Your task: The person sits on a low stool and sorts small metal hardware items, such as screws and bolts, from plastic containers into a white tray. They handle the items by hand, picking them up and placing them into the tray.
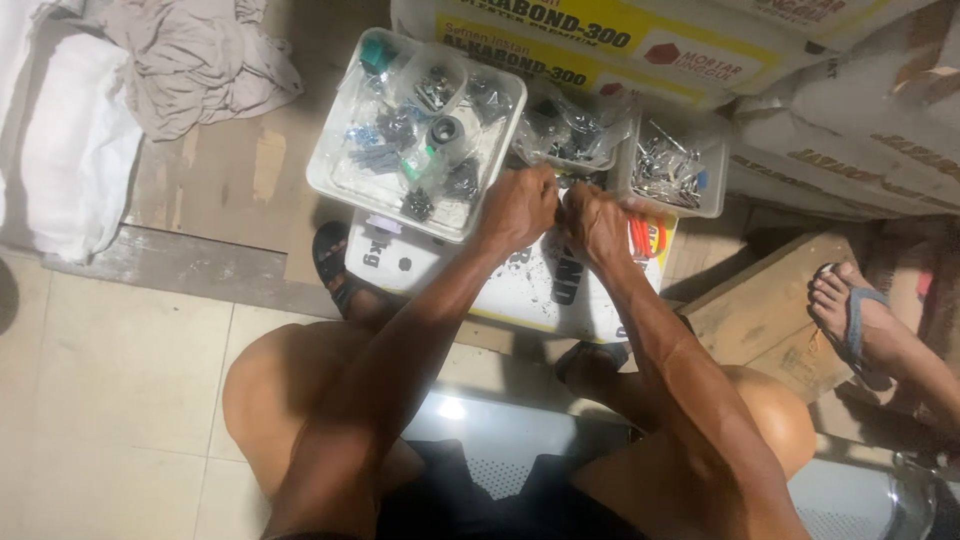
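Hands were pressed together at upper centre of the head view: left hand (517, 207) and right hand (594, 222) were clenched on something small, hidden between them. Sorting seemed in hand beside the clear tray of hardware (330, 175); a steady pinch seemed needed next.

left hand (517, 207) and right hand (594, 222) meet knuckle to knuckle, fingers curled over something too small to tell, above a white sack (520, 285); just beyond sit a clear tray (335, 180) of bagged hardware and a tub of screws (672, 170)
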